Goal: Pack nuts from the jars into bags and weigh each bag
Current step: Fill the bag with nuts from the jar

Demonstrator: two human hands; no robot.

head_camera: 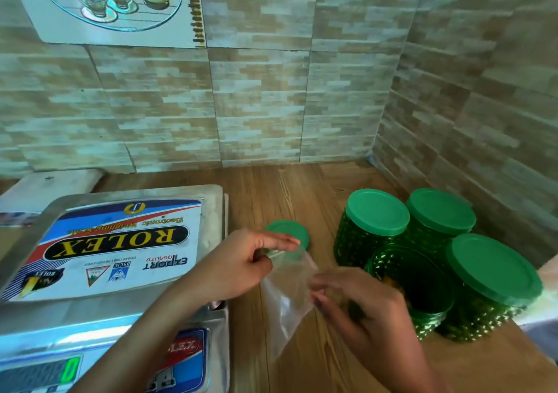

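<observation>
A wooden table [302, 199] is seen beneath both grips. A steel scale [120, 241] is set to the left of the left grip, and a green 0 is shown on its display [71, 370]. Three lidded jars [374, 220] [440, 211] [492, 275] are grouped to the right of the right grip and beyond it. An open jar [416, 284] is stood just beside that grip, on its right. A clear bag [290, 296] is held up between the two grips. Its top edge is pinched by the left hand [238, 263], and its near side is pinched by the right hand [362, 311]. A loose lid [290, 231] is laid flat just beyond the left grip and is partly hidden by it.
</observation>
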